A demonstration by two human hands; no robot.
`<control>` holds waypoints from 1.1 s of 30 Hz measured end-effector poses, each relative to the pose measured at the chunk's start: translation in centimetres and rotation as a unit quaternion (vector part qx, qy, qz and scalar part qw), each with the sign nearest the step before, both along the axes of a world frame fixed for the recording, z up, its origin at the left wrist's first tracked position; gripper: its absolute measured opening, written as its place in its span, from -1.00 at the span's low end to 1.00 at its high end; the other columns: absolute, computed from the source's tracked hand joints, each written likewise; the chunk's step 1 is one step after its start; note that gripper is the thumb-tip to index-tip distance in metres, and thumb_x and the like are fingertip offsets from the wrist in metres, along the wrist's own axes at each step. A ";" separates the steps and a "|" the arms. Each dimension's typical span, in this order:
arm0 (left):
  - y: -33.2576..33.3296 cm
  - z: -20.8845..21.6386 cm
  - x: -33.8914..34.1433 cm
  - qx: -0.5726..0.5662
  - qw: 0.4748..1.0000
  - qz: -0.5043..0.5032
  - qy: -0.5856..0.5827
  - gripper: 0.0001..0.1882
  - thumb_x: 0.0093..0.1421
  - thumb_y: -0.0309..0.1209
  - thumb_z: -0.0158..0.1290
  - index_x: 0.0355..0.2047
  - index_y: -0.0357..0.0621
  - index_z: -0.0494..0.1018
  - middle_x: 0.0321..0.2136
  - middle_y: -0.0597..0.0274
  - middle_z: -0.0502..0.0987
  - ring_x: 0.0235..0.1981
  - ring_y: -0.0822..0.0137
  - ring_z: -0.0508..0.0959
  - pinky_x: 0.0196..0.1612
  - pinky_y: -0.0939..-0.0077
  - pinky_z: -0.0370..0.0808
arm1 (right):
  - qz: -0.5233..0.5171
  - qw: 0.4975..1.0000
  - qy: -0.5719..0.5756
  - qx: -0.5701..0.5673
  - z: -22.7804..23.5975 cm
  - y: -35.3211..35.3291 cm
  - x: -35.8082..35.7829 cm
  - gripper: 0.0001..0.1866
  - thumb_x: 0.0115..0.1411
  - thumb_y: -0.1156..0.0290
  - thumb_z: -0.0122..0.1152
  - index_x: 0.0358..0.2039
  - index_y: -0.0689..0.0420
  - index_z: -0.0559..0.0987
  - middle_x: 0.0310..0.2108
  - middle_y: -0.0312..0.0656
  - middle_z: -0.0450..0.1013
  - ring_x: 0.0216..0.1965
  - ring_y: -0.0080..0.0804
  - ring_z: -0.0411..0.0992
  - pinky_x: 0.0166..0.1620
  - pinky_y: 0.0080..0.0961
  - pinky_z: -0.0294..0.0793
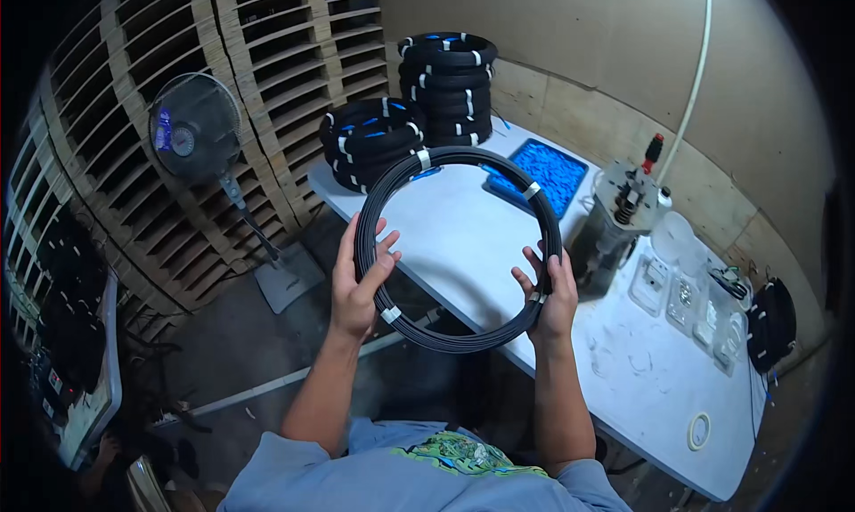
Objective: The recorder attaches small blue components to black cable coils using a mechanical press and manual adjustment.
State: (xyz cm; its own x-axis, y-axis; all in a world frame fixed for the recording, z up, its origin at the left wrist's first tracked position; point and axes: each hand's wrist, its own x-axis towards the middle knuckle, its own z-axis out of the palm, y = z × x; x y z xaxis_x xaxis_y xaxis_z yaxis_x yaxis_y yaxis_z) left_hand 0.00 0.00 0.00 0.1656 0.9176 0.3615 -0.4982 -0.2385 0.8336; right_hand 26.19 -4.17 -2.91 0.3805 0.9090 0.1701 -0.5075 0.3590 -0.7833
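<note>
The white bench [650, 414] carries a tall stack of black cable coils [454, 93] at its left end, with a shorter stack [361, 156] just beside it, nearer the front edge. One black coil [450, 341] is up in front of the bench's front edge, overlapping it in view; how high it hangs I cannot tell. Toward the back edge stand a small press [614, 223] and, left of it, a blue tray [579, 175] of small blue parts [545, 165]. The left hand [354, 291] and right hand [558, 300] grip opposite sides of the coil, fingers and thumbs closed around it. The step in hand looks like steadying the coil, its white bands [390, 315] on; any next move calls for both hands working together.
</note>
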 end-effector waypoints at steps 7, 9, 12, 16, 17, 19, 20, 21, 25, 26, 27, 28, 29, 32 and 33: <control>8.9 0.3 -4.4 -0.045 0.983 0.168 0.059 -0.19 0.06 -0.74 -0.04 0.37 -0.25 0.05 -0.02 0.17 0.36 -0.09 0.40 0.41 0.05 0.51 0.39 | 0.006 0.998 -0.048 0.029 1.6 10.9 -5.2 -0.30 0.34 0.54 -0.04 0.42 0.21 -0.07 0.26 -0.01 0.21 0.22 -0.28 0.30 0.14 -0.43 0.44; 12.7 1.1 -5.5 -0.046 0.981 0.176 0.061 -0.20 0.05 -0.73 -0.06 0.36 -0.25 0.07 -0.15 0.24 0.39 -0.23 0.46 0.39 -0.05 0.59 0.39 | 0.014 0.998 -0.051 0.021 2.2 15.1 -6.1 -0.28 0.32 0.54 0.01 0.42 0.22 -0.05 0.19 0.00 0.28 0.15 -0.35 0.34 0.11 -0.45 0.42; 19.0 2.2 -7.6 -0.028 0.976 0.204 0.076 -0.27 0.07 -0.66 -0.09 0.32 -0.20 0.17 -0.16 0.23 0.46 -0.25 0.45 0.45 -0.12 0.57 0.43 | -0.005 0.991 -0.133 0.002 3.5 22.1 -7.8 -0.23 0.23 0.52 0.18 0.39 0.26 0.06 0.04 -0.05 0.41 -0.08 -0.50 0.39 0.01 -0.57 0.38; 27.4 4.3 -10.1 -0.037 0.973 0.210 0.092 -0.32 0.06 -0.63 -0.09 0.27 -0.15 0.26 -0.31 0.32 0.40 -0.31 0.47 0.41 -0.23 0.57 0.41 | 0.003 0.983 -0.180 -0.022 7.1 30.5 -9.9 -0.22 0.16 0.57 0.16 0.38 0.25 0.11 -0.01 -0.05 0.46 -0.11 -0.43 0.43 0.01 -0.53 0.39; 29.4 4.9 -10.1 -0.048 0.973 0.207 0.095 -0.34 0.05 -0.63 -0.09 0.25 -0.14 0.29 -0.34 0.35 0.38 -0.34 0.48 0.39 -0.27 0.58 0.39 | -0.012 0.979 -0.203 -0.017 7.6 32.7 -9.8 -0.23 0.16 0.55 0.14 0.38 0.26 0.11 -0.02 -0.02 0.46 -0.11 -0.40 0.43 0.02 -0.51 0.39; 32.8 6.2 -11.0 -0.053 0.961 0.223 0.154 -0.38 0.04 -0.60 -0.06 0.20 -0.14 0.35 -0.38 0.35 0.37 -0.41 0.47 0.35 -0.36 0.62 0.33 | -0.018 0.977 -0.210 -0.033 8.7 36.6 -10.6 -0.23 0.16 0.51 0.13 0.38 0.25 0.10 -0.02 0.01 0.46 -0.10 -0.37 0.44 0.02 -0.49 0.39; 34.8 6.1 -11.7 -0.058 0.962 0.230 0.135 -0.42 0.05 -0.61 -0.06 0.15 -0.22 0.34 -0.40 0.33 0.38 -0.43 0.47 0.34 -0.33 0.58 0.31 | -0.006 0.974 -0.221 -0.051 9.3 37.9 -11.1 -0.23 0.16 0.49 0.12 0.38 0.24 0.10 0.00 0.03 0.46 -0.09 -0.35 0.44 0.02 -0.50 0.39; 36.0 6.6 -11.9 -0.071 0.961 0.227 0.138 -0.42 0.05 -0.59 -0.05 0.15 -0.21 0.35 -0.40 0.32 0.38 -0.42 0.48 0.34 -0.34 0.60 0.30 | 0.003 0.970 -0.231 -0.071 9.9 39.1 -11.4 -0.23 0.16 0.47 0.12 0.38 0.22 0.11 0.01 0.04 0.46 -0.07 -0.33 0.45 0.01 -0.51 0.39; 41.8 5.6 -13.1 -0.090 0.949 0.215 0.214 -0.48 0.07 -0.55 -0.02 0.11 -0.22 0.39 -0.44 0.28 0.42 -0.45 0.43 0.40 -0.38 0.56 0.39 | -0.018 0.957 -0.270 -0.105 9.8 43.1 -11.7 -0.24 0.18 0.43 0.08 0.39 0.20 0.10 0.04 0.07 0.45 -0.03 -0.26 0.45 0.03 -0.45 0.40; 43.0 4.9 -13.5 -0.088 0.938 0.222 0.250 -0.50 0.08 -0.55 -0.01 0.10 -0.23 0.38 -0.42 0.25 0.46 -0.43 0.41 0.43 -0.36 0.52 0.42 | 0.027 0.952 -0.280 -0.121 9.7 43.4 -11.5 -0.25 0.22 0.46 0.02 0.40 0.21 0.04 0.25 0.13 0.25 0.23 -0.18 0.27 0.24 -0.41 0.21; 44.2 3.6 -13.8 -0.101 0.928 0.205 0.293 -0.52 0.12 -0.53 -0.02 0.10 -0.23 0.38 -0.33 0.18 0.52 -0.35 0.35 0.50 -0.30 0.46 0.46 | 0.030 0.952 -0.280 -0.123 8.7 44.0 -11.5 -0.25 0.22 0.46 0.02 0.40 0.21 0.04 0.25 0.13 0.25 0.23 -0.18 0.27 0.24 -0.41 0.21; 44.6 2.9 -13.1 -0.114 0.934 0.199 0.275 -0.54 0.13 -0.51 -0.03 0.08 -0.24 0.39 -0.31 0.15 0.53 -0.33 0.32 0.51 -0.27 0.44 0.47 | 0.032 0.945 -0.288 -0.151 7.6 44.5 -11.1 -0.25 0.22 0.45 0.02 0.41 0.23 0.03 0.28 0.15 0.22 0.27 -0.15 0.23 0.28 -0.39 0.16; 44.9 2.1 -12.5 -0.128 0.938 0.194 0.257 -0.57 0.14 -0.49 -0.03 0.06 -0.25 0.39 -0.28 0.12 0.54 -0.32 0.29 0.53 -0.24 0.42 0.48 | 0.034 0.938 -0.295 -0.179 6.6 45.0 -10.7 -0.24 0.23 0.44 0.02 0.41 0.24 0.02 0.30 0.16 0.19 0.31 -0.11 0.19 0.31 -0.37 0.11; 45.5 1.1 -12.5 -0.133 0.932 0.248 0.230 -0.62 0.16 -0.46 -0.04 0.00 -0.27 0.41 -0.26 0.09 0.54 -0.29 0.27 0.54 -0.21 0.42 0.49 | 0.043 0.948 -0.266 -0.167 6.9 44.9 -11.3 -0.25 0.25 0.41 0.01 0.40 0.26 0.00 0.30 0.15 0.17 0.30 -0.12 0.19 0.32 -0.31 0.09; 45.6 1.0 -12.8 -0.135 0.931 0.248 0.232 -0.62 0.16 -0.46 -0.04 0.00 -0.27 0.41 -0.26 0.09 0.54 -0.29 0.27 0.54 -0.21 0.42 0.49 | 0.050 0.947 -0.266 -0.173 6.8 44.9 -11.5 -0.25 0.25 0.41 0.00 0.41 0.25 0.00 0.30 0.15 0.18 0.29 -0.13 0.20 0.31 -0.30 0.09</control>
State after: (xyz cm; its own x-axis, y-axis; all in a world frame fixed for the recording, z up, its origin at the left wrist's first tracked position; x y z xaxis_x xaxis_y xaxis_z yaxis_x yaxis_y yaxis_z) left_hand -12.85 45.57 0.99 -0.2225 0.9696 0.1015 0.0457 -0.0937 0.9946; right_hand 14.68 40.71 3.89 0.2330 0.9725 -0.0018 -0.0253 0.0042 -0.9997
